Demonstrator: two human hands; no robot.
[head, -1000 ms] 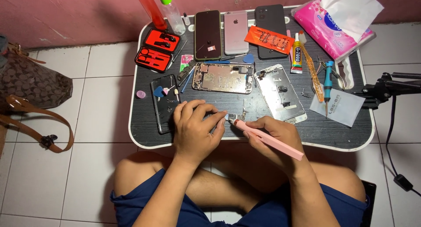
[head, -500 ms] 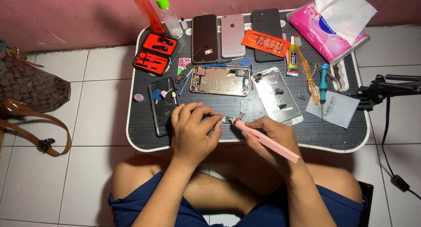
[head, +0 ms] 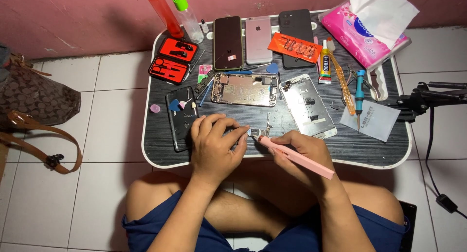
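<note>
**Small phone part pinned at near table edge, pink tool on it**

Head view, the only one I have:

- My left hand [head: 214, 147] rests curled on the near edge of the black lap table [head: 155, 149], fingertips [head: 242, 133] pinching down on a small metal part [head: 256, 132]. Part is mostly hidden, so I can't tell exactly what it is.
- My right hand [head: 301, 152] is closed around a pink pen-shaped tool [head: 296, 157], held like a pencil, tip touching the part from the right.
- Handling call: the part looks tiny, light and thin, so likely fragile and easy to flick away. Best held by its edges, pressed flat to the table, with light tool pressure only.
- Just beyond the hands: an opened phone housing [head: 244, 89] mid-table, a second stripped frame [head: 308, 106] to its right, a dark phone back [head: 181, 116] to the left.
- Far row: three phones face down or dark [head: 258, 39], an orange packet [head: 295, 46], a glue tube [head: 324, 67].
- Far left: red tool case [head: 173, 60], red bottle [head: 164, 12], clear bottle with a green cap [head: 187, 15].
- Right: blue screwdriver [head: 359, 95], grey cloth [head: 371, 117], pink tissue pack [head: 367, 28].
- Off the table: brown bag [head: 36, 98] on the floor at left, black stand arm [head: 428, 97] at right.
</note>
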